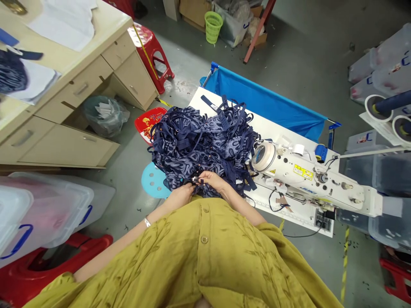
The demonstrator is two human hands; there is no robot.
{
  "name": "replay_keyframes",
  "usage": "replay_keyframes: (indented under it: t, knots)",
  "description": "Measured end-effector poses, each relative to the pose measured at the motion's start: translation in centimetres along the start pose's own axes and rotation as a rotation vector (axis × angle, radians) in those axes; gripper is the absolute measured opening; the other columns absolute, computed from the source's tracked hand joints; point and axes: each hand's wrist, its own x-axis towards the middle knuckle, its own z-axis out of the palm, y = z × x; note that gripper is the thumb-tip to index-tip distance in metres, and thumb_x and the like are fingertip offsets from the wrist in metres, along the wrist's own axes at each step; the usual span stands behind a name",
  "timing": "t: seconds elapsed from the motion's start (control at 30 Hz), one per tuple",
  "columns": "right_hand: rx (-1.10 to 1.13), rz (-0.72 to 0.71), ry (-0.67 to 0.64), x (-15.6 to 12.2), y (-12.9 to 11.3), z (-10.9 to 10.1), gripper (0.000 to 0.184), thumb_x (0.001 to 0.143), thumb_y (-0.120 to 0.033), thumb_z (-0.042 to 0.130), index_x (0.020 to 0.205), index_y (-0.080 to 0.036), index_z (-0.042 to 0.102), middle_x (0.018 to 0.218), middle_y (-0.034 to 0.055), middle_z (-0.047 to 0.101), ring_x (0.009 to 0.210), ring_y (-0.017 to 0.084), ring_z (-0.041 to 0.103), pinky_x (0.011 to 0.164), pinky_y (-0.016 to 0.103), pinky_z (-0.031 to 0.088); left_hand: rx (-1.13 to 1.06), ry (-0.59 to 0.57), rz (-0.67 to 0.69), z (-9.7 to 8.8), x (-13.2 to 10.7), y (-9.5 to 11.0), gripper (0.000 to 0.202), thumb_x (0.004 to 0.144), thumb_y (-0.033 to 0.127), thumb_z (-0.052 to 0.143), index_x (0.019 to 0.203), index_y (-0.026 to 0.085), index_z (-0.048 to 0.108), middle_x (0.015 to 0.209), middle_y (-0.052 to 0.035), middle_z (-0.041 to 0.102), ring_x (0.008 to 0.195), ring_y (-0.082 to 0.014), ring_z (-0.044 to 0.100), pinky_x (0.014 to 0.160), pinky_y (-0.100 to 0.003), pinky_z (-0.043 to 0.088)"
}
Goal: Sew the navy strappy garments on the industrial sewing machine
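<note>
A large heap of navy patterned bras with tangled straps covers the left part of the white sewing table. At its near edge, my right hand is closed in a pinch on a dark strap. Just left of it, my left hand is closed at the same spot, its fingertips partly hidden among the dark fabric. A small shiny piece shows between the two hands; its kind is too small to make out.
Right of the heap stands a white sewing machine. A blue cloth trough hangs along the table's far side. A red stool, a desk and plastic boxes are on the left; more clear boxes stand at right.
</note>
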Motion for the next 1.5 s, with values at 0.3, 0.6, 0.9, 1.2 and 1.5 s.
replay_keyframes:
  t: [0.3,0.6,0.9,1.2,1.5]
  knots:
    - [0.174,-0.163,0.235,-0.1,0.4,0.5,0.038,0.063,-0.047,0.077,0.078,-0.021,0.054,0.082,-0.0024,0.068,0.072,0.011,0.063,0.074,0.025,0.049,0.176,0.040,-0.013,-0.2,0.4,0.6,0.027,0.089,0.011,0.036,0.100,0.015,0.060,0.101,-0.0125,0.058,0.081,-0.0204,0.063,0.070,-0.031,0.052]
    - [0.117,0.005,-0.053,0.3,-1.3,-0.1,0.037,0.053,-0.040,0.085,0.071,-0.016,0.062,0.078,0.0013,0.072,0.075,0.014,0.067,0.080,0.029,0.050,0.194,0.030,0.090,0.2,0.9,0.2,0.034,0.090,0.012,0.039,0.120,0.013,0.055,0.109,-0.0132,0.064,0.092,-0.0211,0.065,0.078,-0.029,0.051]
    - [-0.132,-0.034,-0.042,1.0,-2.3,-0.4,0.024,0.057,-0.032,0.081,0.072,-0.017,0.069,0.079,0.0004,0.072,0.074,0.013,0.063,0.077,0.027,0.049,0.196,0.031,0.152,-0.5,0.8,0.7,0.046,0.090,0.014,0.040,0.136,0.010,0.043,0.100,-0.0100,0.064,0.087,-0.0197,0.064,0.071,-0.025,0.049]
    - [-0.244,-0.030,-0.047,0.2,-2.2,-1.7,0.009,0.063,-0.020,0.074,0.068,-0.016,0.068,0.067,-0.0022,0.067,0.065,0.011,0.059,0.070,0.025,0.047,0.139,0.034,0.155,-1.3,-0.2,1.1,0.058,0.092,0.027,0.041,0.148,0.018,0.029,0.104,-0.0068,0.062,0.081,-0.0189,0.064,0.061,-0.023,0.045]
    - [-0.186,-0.012,-0.103,0.3,-2.3,-1.7,0.023,0.064,-0.033,0.075,0.075,-0.016,0.065,0.065,-0.0030,0.065,0.058,0.010,0.057,0.060,0.024,0.047,0.058,0.009,0.144,-1.1,0.1,0.8,0.063,0.089,0.018,0.040,0.150,0.027,0.028,0.102,-0.0035,0.062,0.080,-0.0159,0.063,0.060,-0.019,0.044]
